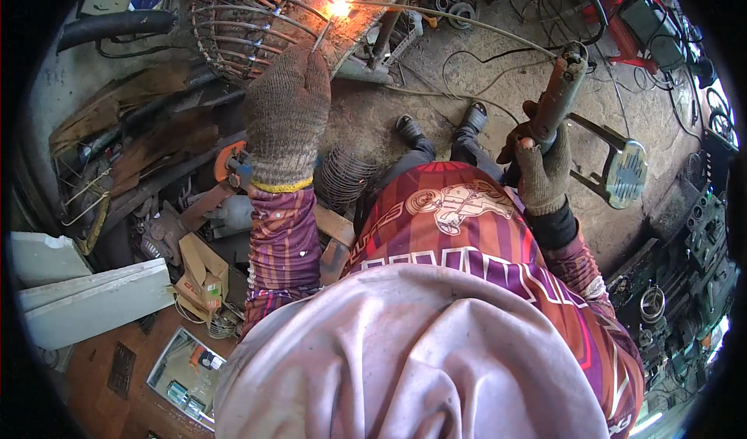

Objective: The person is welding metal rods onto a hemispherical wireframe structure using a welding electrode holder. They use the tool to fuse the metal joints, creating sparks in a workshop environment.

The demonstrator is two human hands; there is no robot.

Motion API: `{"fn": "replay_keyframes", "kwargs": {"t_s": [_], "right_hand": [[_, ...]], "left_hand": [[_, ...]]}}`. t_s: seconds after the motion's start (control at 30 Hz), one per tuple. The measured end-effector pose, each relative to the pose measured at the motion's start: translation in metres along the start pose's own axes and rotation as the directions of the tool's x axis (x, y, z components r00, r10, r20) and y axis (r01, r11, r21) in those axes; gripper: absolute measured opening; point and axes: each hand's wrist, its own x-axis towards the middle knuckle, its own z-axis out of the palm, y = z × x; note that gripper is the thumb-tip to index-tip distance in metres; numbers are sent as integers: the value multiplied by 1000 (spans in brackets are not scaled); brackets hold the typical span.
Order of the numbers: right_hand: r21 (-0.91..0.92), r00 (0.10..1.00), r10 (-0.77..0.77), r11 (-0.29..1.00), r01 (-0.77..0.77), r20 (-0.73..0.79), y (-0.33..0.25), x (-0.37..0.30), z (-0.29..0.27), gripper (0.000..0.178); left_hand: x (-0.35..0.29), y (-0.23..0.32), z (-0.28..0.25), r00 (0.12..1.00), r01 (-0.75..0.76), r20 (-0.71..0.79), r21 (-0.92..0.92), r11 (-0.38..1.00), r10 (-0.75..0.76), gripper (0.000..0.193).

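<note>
My left hand (289, 108), in a grey-brown knit glove with a yellow cuff, is closed on a thin metal rod (321, 34) at the worktable's edge. That rod's far end reaches toward a bright orange-white glow. Beside the hand, on the left, stands a rounded cage of bent metal rods (237, 27). My right hand (545, 167), in a similar glove, grips a thick, worn electrode holder (562, 89). A long, pale welding electrode (467, 24) runs left from the holder to the glow, where glare hides the contact point.
The worktable (362, 38) has a rusty top. A green machine with red parts (650, 31) stands far right among cables. Close to my right hand is a metal frame with a slotted plate (625, 174). Wire rings (346, 176), a cardboard box (201, 279) and white boards (97, 303) lie left.
</note>
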Motion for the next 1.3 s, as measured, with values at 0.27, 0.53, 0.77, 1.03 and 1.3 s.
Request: {"fn": "replay_keyframes", "kwargs": {"t_s": [0.27,0.53,0.77,1.03,1.3], "right_hand": [[-30,1000,-4,1000,5,13,0,0,-1,73],[-54,999,-33,998,35,31,5,0,-2,72],[-73,999,-28,997,31,40,6,1,-4,73],[88,993,-36,996,26,116,-5,5,5,66],[84,986,-121,990,112,114,-10,4,3,61]], "left_hand": [[2,-1,0,999,-26,-25,22,999,26,22],[2,-3,-1,998,-66,3,54,996,66,22],[5,2,0,994,-107,-16,39,994,107,27],[-10,-17,2,967,-252,45,276,928,249,25],[1,-22,11,943,-324,0,210,922,332,17]]}}
